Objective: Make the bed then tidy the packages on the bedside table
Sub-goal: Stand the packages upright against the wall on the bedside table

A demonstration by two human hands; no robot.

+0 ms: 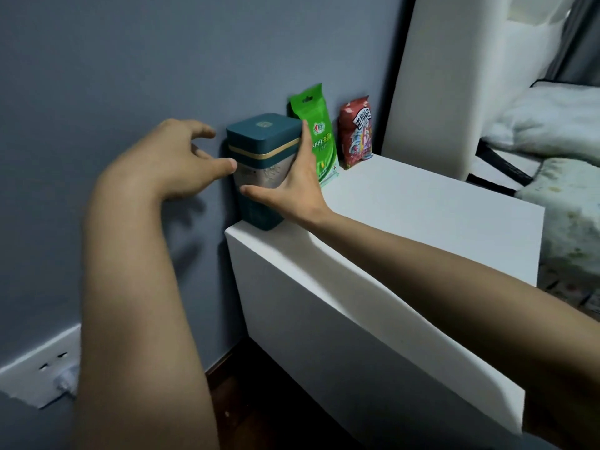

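A grey-blue wall (130, 60) backs the white bedside table (406, 203) at centre frame. The teal tin (259, 157) stands at its left corner, the right hand (292, 186) flat against it, fingers straight. The left hand (175, 160) hovers beside, fingers spread. Behind stand a green packet (319, 134) and a red packet (355, 131); the headboard (454, 76) rises at upper right.

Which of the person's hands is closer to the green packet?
The right hand: its fingertips reach up right beside the green packet, flat against the teal tin. The left hand is on the tin's far side.

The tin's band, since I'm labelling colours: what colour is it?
Pale gold band on the teal tin; head view.
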